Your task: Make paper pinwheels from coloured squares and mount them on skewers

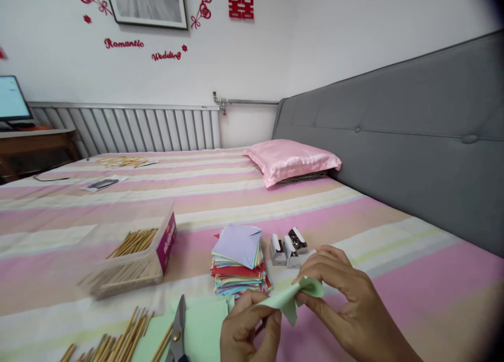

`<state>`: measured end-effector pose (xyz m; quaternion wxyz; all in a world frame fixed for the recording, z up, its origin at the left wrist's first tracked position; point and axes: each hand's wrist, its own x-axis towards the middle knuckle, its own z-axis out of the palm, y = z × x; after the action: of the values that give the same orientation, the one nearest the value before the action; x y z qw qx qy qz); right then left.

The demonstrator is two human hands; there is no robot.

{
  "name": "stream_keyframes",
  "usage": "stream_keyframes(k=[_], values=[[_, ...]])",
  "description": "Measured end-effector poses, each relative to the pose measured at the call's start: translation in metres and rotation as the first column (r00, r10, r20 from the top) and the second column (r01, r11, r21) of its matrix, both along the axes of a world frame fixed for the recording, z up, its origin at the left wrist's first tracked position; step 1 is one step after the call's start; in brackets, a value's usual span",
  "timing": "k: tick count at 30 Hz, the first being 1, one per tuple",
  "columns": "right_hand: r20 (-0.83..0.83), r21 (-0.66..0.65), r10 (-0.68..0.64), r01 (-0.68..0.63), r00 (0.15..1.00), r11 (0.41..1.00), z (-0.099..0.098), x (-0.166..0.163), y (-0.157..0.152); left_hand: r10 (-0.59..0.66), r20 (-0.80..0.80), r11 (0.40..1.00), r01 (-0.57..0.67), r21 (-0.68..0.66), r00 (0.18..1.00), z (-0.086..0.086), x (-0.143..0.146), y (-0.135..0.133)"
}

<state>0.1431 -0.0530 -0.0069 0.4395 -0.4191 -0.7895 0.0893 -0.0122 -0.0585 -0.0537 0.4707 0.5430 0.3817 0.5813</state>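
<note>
Both my hands pinch a small folded piece of light green paper [289,299] low in the view, above the striped bed. My left hand [246,328] grips its lower left edge with closed fingers. My right hand [346,299] curls over its upper right part. A stack of coloured paper squares [239,262] lies just beyond my hands. Two small staplers [286,246] rest to the right of the stack. A light green sheet [205,325] lies under my left hand, with scissors [178,330] on its left edge.
A clear plastic box of wooden sticks [132,257] stands at the left, and more loose sticks [114,341] lie at the bottom left. A pink pillow [291,160] lies by the grey headboard [413,136]. A radiator [129,128] and a monitor [11,97] are at the back.
</note>
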Motion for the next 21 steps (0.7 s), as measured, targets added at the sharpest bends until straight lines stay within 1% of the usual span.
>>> stream_keyframes(k=[3, 6, 9, 11, 13, 15, 17, 19, 21], values=[[-0.016, -0.062, -0.066, 0.064, 0.998, 0.996, -0.003, 0.002, 0.003, 0.024, -0.008, 0.998, -0.024, -0.056, 1.000, -0.005, 0.002, 0.002], [-0.085, -0.205, -0.201, 0.181, 0.976, 0.962, -0.007, 0.009, 0.006, 0.016, -0.098, 0.994, -0.026, -0.103, 0.995, -0.011, 0.003, 0.004], [-0.200, -0.377, -0.344, 0.252, 0.917, 0.891, -0.008, 0.014, 0.008, 0.006, -0.274, 0.995, -0.032, -0.091, 0.962, -0.016, 0.003, 0.007], [-0.297, -0.406, -0.416, 0.280, 0.860, 0.870, -0.007, 0.015, 0.009, 0.006, -0.324, 0.995, -0.040, -0.096, 0.946, -0.018, 0.003, 0.007], [-0.411, -0.389, -0.453, 0.297, 0.791, 0.872, -0.005, 0.016, 0.009, 0.008, -0.284, 0.987, -0.053, -0.152, 0.959, -0.019, 0.002, 0.008], [-0.519, -0.383, -0.464, 0.290, 0.718, 0.877, -0.004, 0.016, 0.010, 0.008, -0.183, 0.964, -0.056, -0.260, 0.983, -0.019, 0.001, 0.009], [-0.588, -0.416, -0.468, 0.250, 0.659, 0.874, -0.005, 0.016, 0.012, -0.004, -0.079, 0.933, -0.025, -0.360, 0.997, -0.019, 0.001, 0.009], [-0.628, -0.482, -0.467, 0.160, 0.623, 0.862, -0.008, 0.016, 0.015, -0.026, -0.004, 0.908, 0.022, -0.418, 1.000, -0.018, 0.001, 0.010], [-0.652, -0.546, -0.447, 0.029, 0.612, 0.837, -0.009, 0.015, 0.017, -0.040, 0.023, 0.900, 0.046, -0.434, 0.999, -0.017, 0.002, 0.009]])
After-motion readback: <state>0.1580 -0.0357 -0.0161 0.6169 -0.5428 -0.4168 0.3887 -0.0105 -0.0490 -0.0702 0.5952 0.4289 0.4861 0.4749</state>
